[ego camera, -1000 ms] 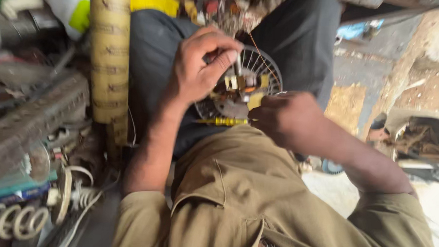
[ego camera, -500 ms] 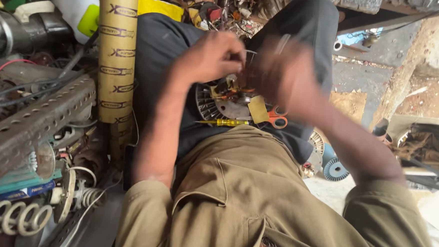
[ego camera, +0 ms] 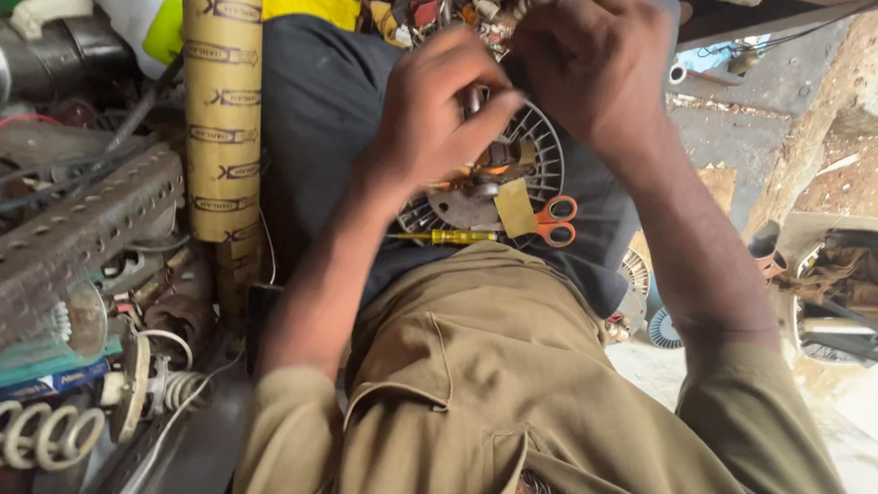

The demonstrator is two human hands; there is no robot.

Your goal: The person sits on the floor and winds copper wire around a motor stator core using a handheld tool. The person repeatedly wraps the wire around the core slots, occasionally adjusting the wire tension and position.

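A yellow-handled screwdriver (ego camera: pixel 441 237) lies on the lap at 6 o'clock of the round finned motor part (ego camera: pixel 523 166), orange scissors (ego camera: pixel 553 220) at its 4 o'clock. The left hand (ego camera: pixel 436 117) pinches a small metal piece at the part's top. At 12 o'clock, the right hand (ego camera: pixel 594 55) curls closed; what it grips cannot be told.
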